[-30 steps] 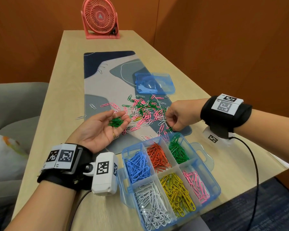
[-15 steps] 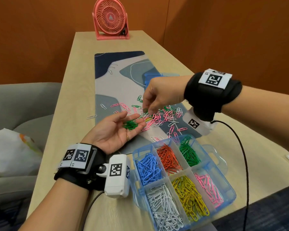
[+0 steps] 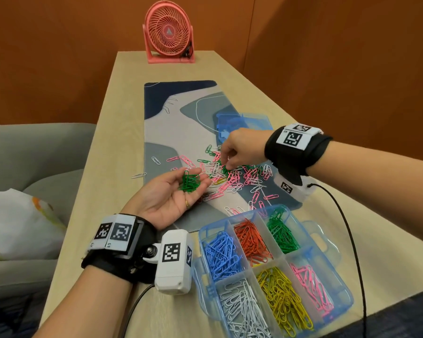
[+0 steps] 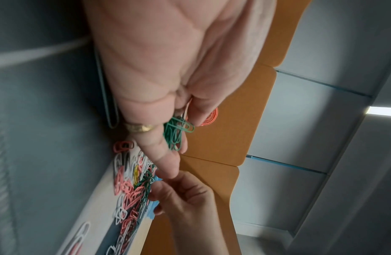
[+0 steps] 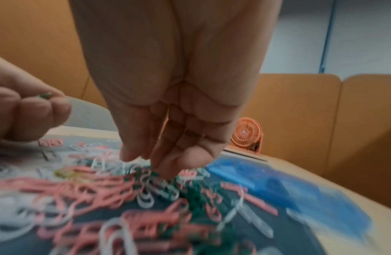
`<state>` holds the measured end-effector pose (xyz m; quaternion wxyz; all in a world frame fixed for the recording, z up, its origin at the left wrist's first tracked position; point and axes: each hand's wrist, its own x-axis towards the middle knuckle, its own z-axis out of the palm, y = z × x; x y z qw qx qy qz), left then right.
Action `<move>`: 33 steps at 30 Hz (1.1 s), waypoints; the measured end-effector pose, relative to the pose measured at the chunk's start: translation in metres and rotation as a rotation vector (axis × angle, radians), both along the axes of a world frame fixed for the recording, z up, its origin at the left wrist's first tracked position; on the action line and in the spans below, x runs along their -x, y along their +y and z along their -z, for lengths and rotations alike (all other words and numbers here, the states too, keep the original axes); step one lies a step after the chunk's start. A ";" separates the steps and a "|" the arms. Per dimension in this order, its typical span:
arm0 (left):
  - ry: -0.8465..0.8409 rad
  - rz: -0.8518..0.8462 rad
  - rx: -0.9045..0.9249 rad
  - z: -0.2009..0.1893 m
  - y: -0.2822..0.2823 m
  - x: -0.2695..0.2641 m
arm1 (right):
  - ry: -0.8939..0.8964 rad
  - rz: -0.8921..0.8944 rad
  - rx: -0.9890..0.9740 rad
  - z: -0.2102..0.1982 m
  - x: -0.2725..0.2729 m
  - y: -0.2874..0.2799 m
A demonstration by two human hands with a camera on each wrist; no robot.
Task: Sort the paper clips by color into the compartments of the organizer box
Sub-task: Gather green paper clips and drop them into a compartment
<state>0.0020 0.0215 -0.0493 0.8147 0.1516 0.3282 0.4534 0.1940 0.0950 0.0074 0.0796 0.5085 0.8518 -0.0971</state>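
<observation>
My left hand point(image 3: 171, 198) lies palm up over the mat's near left part, with a bunch of green paper clips point(image 3: 189, 182) resting on its loosely cupped fingers; the same green clips point(image 4: 176, 132) show in the left wrist view. My right hand point(image 3: 227, 161) reaches down into the mixed pile of pink, white and green clips point(image 3: 239, 176), thumb and forefinger pinching green clips there. The right wrist view is blurred. The blue organizer box point(image 3: 344, 301) stands at the near right, its far right compartment point(image 3: 282, 232) holding green clips.
The box's other compartments hold blue, orange, white, yellow and pink clips. Its blue lid point(image 3: 244, 120) lies on the patterned mat point(image 3: 181, 113) behind the pile. A pink fan point(image 3: 169, 32) stands at the table's far end. A grey sofa point(image 3: 34, 154) is left.
My right hand went from the pile's near edge by the box over to the left palm, then back down into the middle of the pile. The left hand stayed palm up.
</observation>
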 end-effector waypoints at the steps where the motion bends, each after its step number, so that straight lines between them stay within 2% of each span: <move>1: 0.005 -0.001 -0.004 0.000 0.000 0.000 | 0.004 0.018 0.002 0.004 -0.002 0.001; 9: 0.016 -0.019 -0.004 0.001 0.001 0.002 | -0.075 0.061 0.111 0.007 -0.017 0.005; 15: 0.020 -0.068 0.006 0.000 0.003 0.002 | 0.026 0.008 0.035 0.005 -0.006 0.003; 33: 0.009 -0.062 0.000 0.000 0.004 0.004 | -0.090 -0.033 0.078 0.011 -0.003 0.005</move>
